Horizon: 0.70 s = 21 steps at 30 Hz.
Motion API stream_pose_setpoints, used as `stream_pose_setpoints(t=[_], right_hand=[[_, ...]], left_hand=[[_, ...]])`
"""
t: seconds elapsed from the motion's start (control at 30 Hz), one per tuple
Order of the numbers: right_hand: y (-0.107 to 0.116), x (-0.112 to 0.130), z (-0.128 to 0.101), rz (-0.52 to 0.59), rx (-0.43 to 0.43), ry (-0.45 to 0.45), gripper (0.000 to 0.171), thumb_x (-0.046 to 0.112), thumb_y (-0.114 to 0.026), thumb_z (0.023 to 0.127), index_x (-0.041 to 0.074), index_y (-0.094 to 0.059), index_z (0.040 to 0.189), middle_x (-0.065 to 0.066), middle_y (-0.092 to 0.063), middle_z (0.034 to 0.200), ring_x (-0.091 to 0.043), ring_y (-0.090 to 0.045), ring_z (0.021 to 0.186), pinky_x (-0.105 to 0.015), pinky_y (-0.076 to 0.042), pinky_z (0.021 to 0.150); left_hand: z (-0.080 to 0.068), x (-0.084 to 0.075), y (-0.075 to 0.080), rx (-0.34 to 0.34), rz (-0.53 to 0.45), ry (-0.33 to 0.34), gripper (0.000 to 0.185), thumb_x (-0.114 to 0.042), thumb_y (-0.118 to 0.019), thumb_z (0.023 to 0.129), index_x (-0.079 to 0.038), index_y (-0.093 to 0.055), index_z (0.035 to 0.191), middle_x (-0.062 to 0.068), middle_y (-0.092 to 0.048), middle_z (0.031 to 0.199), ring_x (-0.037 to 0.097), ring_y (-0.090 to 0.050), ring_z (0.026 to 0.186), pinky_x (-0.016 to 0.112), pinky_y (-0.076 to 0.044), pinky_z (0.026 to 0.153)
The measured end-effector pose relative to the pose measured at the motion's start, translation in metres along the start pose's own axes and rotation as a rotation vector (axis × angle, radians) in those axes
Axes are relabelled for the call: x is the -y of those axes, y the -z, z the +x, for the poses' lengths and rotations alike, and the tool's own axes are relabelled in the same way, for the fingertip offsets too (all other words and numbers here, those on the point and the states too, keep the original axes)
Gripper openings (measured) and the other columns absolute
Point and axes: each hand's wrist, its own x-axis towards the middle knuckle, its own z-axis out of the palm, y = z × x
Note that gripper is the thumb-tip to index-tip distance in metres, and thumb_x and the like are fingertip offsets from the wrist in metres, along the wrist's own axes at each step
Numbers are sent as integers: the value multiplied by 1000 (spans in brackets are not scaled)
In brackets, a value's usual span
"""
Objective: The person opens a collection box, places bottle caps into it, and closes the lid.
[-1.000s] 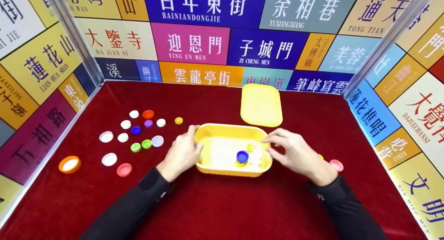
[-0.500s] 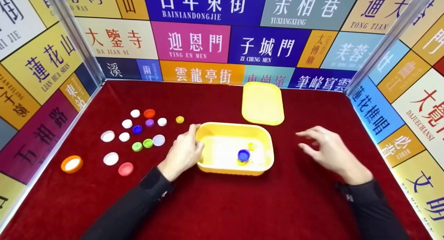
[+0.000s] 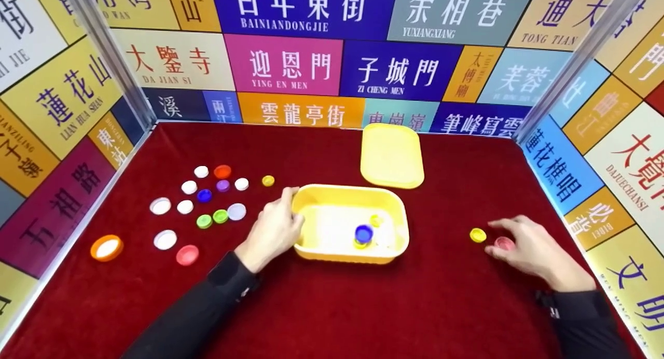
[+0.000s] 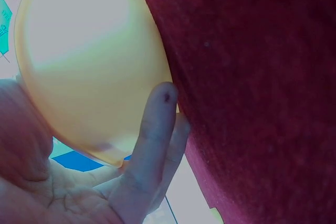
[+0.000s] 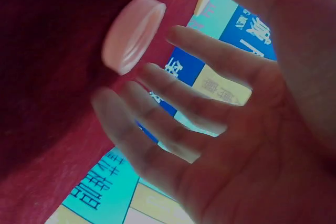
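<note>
My left hand (image 3: 274, 228) grips the left end of a yellow plastic box (image 3: 340, 254); in the left wrist view its fingers (image 4: 152, 140) lie along the box's outer wall. Inside the box, a blue bottle cap (image 3: 364, 233) sits over a yellow one, with another yellow cap (image 3: 376, 221) nearby. To the right, my right hand (image 3: 534, 249) hovers over a pink bottle cap (image 3: 503, 243), thumb and fingertips around it. The right wrist view shows the fingers spread and apart from the pink cap (image 5: 131, 38). A yellow bottle cap (image 3: 478, 235) lies just left of that hand.
A yellow lid (image 3: 392, 156) lies flat behind the box. Several caps, among them an orange one (image 3: 107, 248), a red-pink one (image 3: 187, 255) and a blue one (image 3: 204, 195), are scattered on the red cloth (image 3: 332, 312) at left. Printed panels (image 3: 290, 63) enclose the table.
My right hand has left the box's right end and moved right and down to the pink cap. My left hand keeps its grip on the box.
</note>
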Motion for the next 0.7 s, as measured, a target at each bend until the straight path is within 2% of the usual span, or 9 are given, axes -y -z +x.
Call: stream_pose_setpoints(t=[0.1,0.2,0.33,0.7], right_hand=[[-2,-2,-4,-15,8,-10,45,12,-91,89,-4,-82,130,-28,-78,117,-42,-71,102,-59,-60,91],[-5,-2,-3,-12,-23,-7,34,5,-86,85,-2,-86,118,-22,-77,105,-33,-66,91,-46,-55,81],[-6,-1,-1,-7,-56,5,22,3,-87,85,-1,-87,106,-14,-75,93,-24,-61,84,-37,-51,74],[-4,3,3,7,-60,6,19,1,-85,88,-4,-89,106,-10,-75,90,-21,-61,83,-29,-46,69]], left_hand=[[0,0,0,-8,2,-9,54,-10,-68,107,-4,-58,160,25,-83,126,36,-80,92,49,-70,82],[0,0,0,-12,3,-10,54,-10,-68,107,-5,-58,160,25,-83,126,36,-80,93,50,-70,84],[0,0,0,-11,2,-3,54,-10,-68,107,-5,-58,160,25,-83,129,36,-80,94,51,-70,85],[0,1,0,-17,9,5,54,-10,-69,107,-4,-59,160,25,-83,130,36,-81,94,50,-71,84]])
